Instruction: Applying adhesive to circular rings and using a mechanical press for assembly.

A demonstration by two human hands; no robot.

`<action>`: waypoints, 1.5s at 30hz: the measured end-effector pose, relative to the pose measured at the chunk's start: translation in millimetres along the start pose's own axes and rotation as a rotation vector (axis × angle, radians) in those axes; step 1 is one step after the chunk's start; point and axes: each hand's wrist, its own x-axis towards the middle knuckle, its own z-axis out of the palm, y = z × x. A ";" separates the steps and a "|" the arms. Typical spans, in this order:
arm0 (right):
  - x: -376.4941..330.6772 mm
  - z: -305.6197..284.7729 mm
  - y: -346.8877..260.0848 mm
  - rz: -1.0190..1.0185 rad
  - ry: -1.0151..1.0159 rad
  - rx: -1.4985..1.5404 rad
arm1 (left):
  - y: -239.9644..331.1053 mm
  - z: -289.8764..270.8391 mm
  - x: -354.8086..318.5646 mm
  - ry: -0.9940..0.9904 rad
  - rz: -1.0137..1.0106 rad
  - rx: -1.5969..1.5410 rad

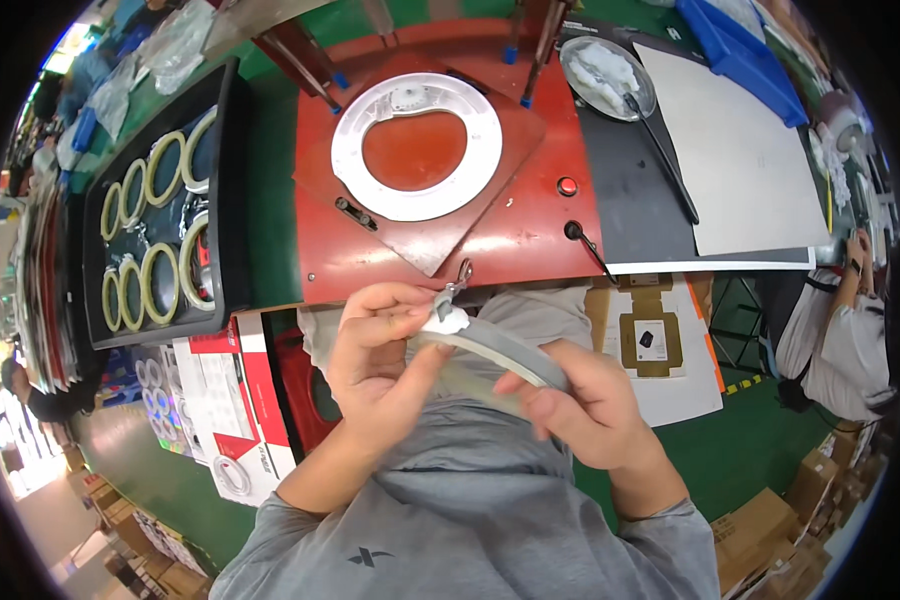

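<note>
In front of my body I hold a grey ring (515,350), tilted so its rim shows edge-on. My left hand (378,355) pinches its left end, where a white piece (444,320) sits with a small metal clip (460,275) sticking up from it. At the other end, my right hand (595,400) has its thumb and fingers closed on the rim. Beyond my hands, a flat white ring plate (416,205) lies on the red machine bed (530,225). The ring's lower side is partly hidden by my fingers.
A black tray (235,200) of several pale rings stands at left. On the right are a dish of white paste (602,75), a black-handled tool (665,165), a pale board (740,150) and a blue bin (745,55). The machine bed carries a red button (567,187). Another person (840,340) is at far right.
</note>
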 end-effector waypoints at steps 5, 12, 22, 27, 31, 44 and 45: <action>7.9 -1.4 -6.2 -0.334 0.106 -0.317 | 4.2 -21.6 14.2 -0.206 -0.012 0.087; 8.5 -6.7 -29.8 -0.309 -0.007 -0.577 | 34.9 -21.3 49.2 -0.639 0.041 0.227; 13.1 -11.2 -20.7 -0.302 0.098 -0.307 | 21.7 -31.0 9.1 -0.234 -0.321 -0.085; 15.1 -3.6 -10.3 -0.486 0.299 -0.802 | 14.4 -25.8 0.2 -0.197 -0.303 -0.176; 26.3 -2.0 2.3 -0.727 0.317 -0.671 | 10.1 -18.7 2.1 -0.164 -0.323 -0.187; 23.3 -5.9 -9.3 -0.465 0.277 -0.141 | 0.8 -38.8 -8.6 -0.343 -0.348 -0.341; 23.3 -2.8 -7.3 -0.476 0.314 -0.020 | 1.3 -36.0 -9.4 -0.342 -0.335 -0.339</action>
